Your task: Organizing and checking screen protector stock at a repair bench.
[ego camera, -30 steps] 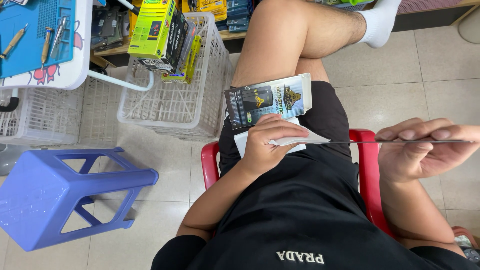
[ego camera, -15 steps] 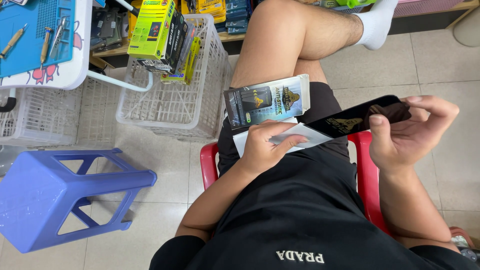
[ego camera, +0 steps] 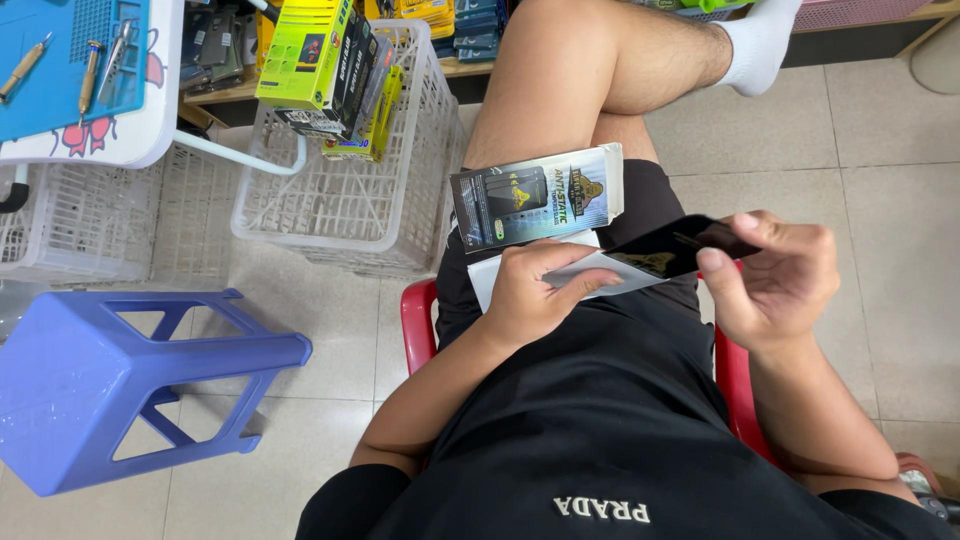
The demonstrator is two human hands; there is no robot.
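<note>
Nearest the camera, the person sits on a red plastic chair [ego camera: 418, 318], black shirt and shorts filling the lower frame. The left hand [ego camera: 532, 295] rests on the lap, palm down, fingers curled over a white paper sleeve [ego camera: 487, 283] and pressing it flat against the thigh. At about three o'clock from it, the right hand [ego camera: 775, 285] pinches a thin dark glossy sheet [ego camera: 665, 252], thumb on top and fingers beneath, its near end lying across the white sleeve; it looks like a screen protector, and it seems to be partway out of the sleeve, though the sleeve's mouth is hidden by the left hand. So the step in hand reads as drawing the sheet clear of its packing. The next move would call for a steady hold on the sleeve while the sheet is kept by its edges and level, since a thin pane may flex or pick up smudges. Just beyond, at twelve o'clock from the left hand, a printed flat packet [ego camera: 535, 195] lies on the thigh. Farther out, at nine o'clock, a blue stool [ego camera: 110, 390] lies tipped on the tiles; at eleven o'clock stands a white mesh basket [ego camera: 345, 205] holding yellow-green boxes [ego camera: 305, 55], beside a table with a blue work mat [ego camera: 60, 60].
</note>
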